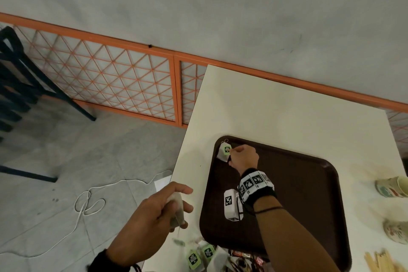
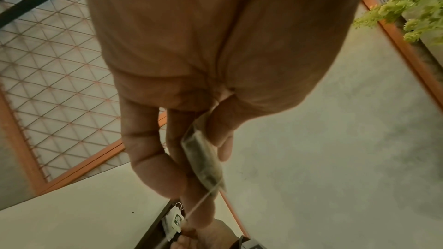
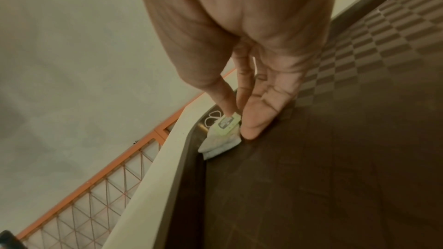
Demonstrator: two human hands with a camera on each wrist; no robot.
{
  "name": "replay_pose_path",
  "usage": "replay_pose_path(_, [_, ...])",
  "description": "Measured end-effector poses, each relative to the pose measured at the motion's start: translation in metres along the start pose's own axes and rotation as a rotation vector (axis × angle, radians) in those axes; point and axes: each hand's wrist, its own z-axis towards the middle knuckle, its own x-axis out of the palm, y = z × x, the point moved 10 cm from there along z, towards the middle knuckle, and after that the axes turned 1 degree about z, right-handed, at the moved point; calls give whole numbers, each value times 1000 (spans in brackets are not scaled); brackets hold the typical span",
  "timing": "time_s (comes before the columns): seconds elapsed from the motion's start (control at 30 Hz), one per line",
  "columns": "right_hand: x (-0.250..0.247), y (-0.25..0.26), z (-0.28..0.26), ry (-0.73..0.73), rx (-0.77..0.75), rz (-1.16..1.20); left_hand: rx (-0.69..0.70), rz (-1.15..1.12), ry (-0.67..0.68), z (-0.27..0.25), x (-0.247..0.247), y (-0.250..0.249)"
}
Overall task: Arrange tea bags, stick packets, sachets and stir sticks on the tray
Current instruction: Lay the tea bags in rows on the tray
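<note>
A dark brown tray point(image 1: 309, 183) lies on the white table. In its far left corner rests a white tea bag point(image 1: 221, 154) with a green tag point(image 3: 226, 122). My right hand point(image 1: 230, 154) is over that corner, and thumb and fingers pinch the tag while the bag point(image 3: 220, 143) rests on the tray floor point(image 3: 335, 158). My left hand point(image 1: 176, 205) hovers beyond the table's left edge and grips a second tea bag point(image 2: 203, 158) between thumb and fingers. Its string hangs down toward the table's near edge.
Loose tea bags with green tags point(image 1: 198, 256) and several packets point(image 1: 247, 260) lie at the table's near edge. Wooden stir sticks point(image 1: 379, 260) sit at the near right and two paper cups point(image 1: 393, 186) at the right edge. A white cable point(image 1: 88, 203) lies on the floor.
</note>
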Motion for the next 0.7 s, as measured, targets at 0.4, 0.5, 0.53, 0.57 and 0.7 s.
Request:
replay_pose_path(0.4, [11,107,-183,956,-611,-89,-8,-178,159,1,7,-43])
replay_pose_path(0.5, [14,98,-240,1224,-674,-242,83,-169,220,5,4,-77])
replay_pose_path(0.53, [10,100,-244,1191,-700,-217,100,-190,237,8,2,-85])
replay_pose_path(0.57, [5,101,-248,1180,-716,-146,110,-214,246,11,0,-91])
replay_pose_path(0.7, [-28,87,-251,1148,-629,213,24,-358,92,20,-14,-91])
